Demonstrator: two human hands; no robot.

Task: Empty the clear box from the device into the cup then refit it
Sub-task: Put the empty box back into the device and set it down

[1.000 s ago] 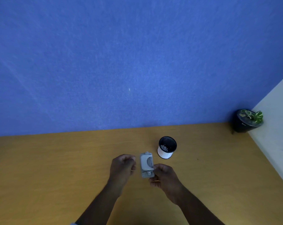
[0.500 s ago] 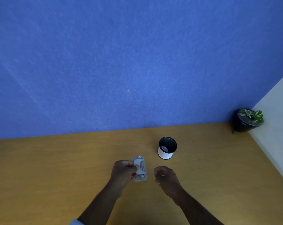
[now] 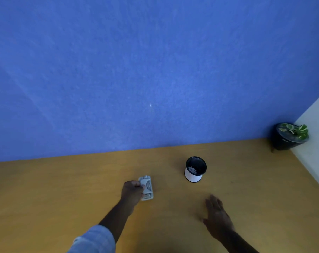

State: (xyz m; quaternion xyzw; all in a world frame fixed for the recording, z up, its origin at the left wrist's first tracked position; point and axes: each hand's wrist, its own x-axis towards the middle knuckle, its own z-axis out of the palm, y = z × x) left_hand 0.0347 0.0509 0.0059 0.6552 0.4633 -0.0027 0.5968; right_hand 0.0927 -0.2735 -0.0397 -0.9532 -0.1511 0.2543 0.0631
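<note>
The left hand [image 3: 132,192] is curled around the near left side of the grey device [image 3: 146,187], gripping it; the device lies at the hand's fingertips, low against the wooden worktop [image 3: 63,189], though whether it rests on the surface cannot be told. The clear box cannot be made out apart from the device. To the right of that hand and nearer the person, the right hand [image 3: 216,215] is spread flat with fingers splayed, holding nothing, just over the worktop. Beyond the right hand, and right of the device, stands the cup [image 3: 194,169], white outside and black inside, with pale bits in its bottom. Far right, in the corner by the blue wall [image 3: 155,70], sits a potted plant [image 3: 290,136].
</note>
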